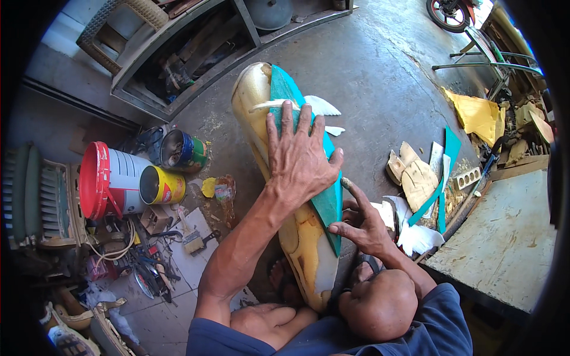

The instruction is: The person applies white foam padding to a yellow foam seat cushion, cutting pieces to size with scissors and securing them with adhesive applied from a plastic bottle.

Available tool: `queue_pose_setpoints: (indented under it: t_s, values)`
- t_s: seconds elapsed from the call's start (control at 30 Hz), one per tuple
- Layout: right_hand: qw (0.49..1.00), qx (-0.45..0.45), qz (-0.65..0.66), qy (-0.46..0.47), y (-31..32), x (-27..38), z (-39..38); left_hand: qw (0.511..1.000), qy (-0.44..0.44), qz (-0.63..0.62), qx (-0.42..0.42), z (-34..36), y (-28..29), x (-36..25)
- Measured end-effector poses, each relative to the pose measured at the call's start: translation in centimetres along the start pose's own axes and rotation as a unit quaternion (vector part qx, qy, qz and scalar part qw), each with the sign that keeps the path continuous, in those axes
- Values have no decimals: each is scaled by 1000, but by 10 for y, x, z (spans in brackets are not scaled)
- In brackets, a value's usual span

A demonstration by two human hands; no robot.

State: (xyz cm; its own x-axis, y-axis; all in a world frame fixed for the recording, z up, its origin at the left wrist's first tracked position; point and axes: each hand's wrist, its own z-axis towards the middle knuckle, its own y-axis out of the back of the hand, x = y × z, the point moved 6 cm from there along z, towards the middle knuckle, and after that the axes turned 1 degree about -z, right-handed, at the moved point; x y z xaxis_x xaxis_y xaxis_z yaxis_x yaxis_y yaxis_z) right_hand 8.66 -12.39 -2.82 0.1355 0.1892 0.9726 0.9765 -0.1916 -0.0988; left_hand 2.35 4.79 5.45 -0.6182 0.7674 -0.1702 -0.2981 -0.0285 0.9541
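Left grip [300,161] spread flat on teal sheet [328,204], lengthwise along right edge of cream form [254,89]; right grip [364,226], parted, nearer its lower tip.

The sheet [326,204] lies on the foam pad [300,231] beneath the left hand [300,157], with the bucket [124,178], two tins [170,185] and paintbrush [193,242] to the left, foam scraps [420,185] to the right, and the cabinet [246,24] beyond the tins.

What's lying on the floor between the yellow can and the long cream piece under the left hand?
In the head view, a small yellow lump and a brownish, stained item I can't identify lie between the yellow can and the cream piece.
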Motion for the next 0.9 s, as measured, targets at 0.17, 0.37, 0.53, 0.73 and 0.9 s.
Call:
queue_pose_setpoints:
  t_s: [0.17,0.37,0.53,0.73,0.9]
  values:
    - [999,20,-24,21,3,-4,2,1000,-1,14,18,2,-3,-2]
    - [999,19,-43,0,7,7,3,999,-2,36,29,4,-7,-1]
    - [983,-76,-134,97,5,14,20,998,-39,-13,-37,-1,-7,-4]
    - [976,-154,-145,43,30,11,15,949,56,-202,-234,-61,14,77]
    - [976,-178,-116,50,31,6,5,885,462,-41,-43,-194,-84,243]
